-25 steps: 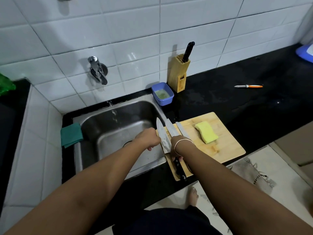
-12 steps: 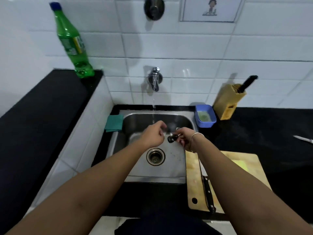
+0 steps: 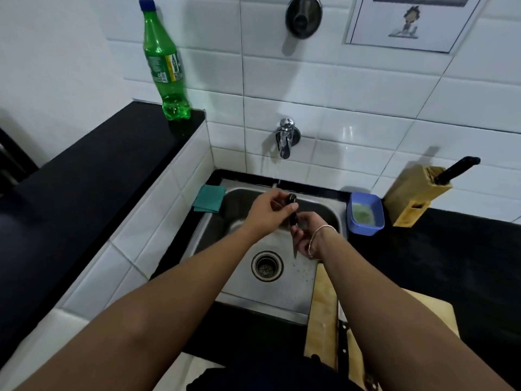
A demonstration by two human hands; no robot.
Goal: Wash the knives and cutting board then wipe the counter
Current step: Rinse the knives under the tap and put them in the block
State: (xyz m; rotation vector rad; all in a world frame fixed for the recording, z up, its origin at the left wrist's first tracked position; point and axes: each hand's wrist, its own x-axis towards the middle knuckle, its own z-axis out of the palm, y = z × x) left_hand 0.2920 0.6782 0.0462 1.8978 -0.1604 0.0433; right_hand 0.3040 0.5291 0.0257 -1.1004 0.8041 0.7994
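The knife (image 3: 293,221) is over the sink (image 3: 282,289), handle up, tip down, just below the tap (image 3: 285,138) with its thin running stream. Your left hand (image 3: 267,214) grips the black handle; your right hand (image 3: 308,235) pinches the blade. Expect it rigid, light, slick when wet and sharp: keep hold of the handle, fingers on the flat. The cutting board (image 3: 324,306) lies on the desk at the sink's right edge, another knife (image 3: 342,348) on it. Blue soap tub (image 3: 365,213) and knife block (image 3: 414,197) stand near; green cloth (image 3: 210,198) at left. Nothing obstructs.
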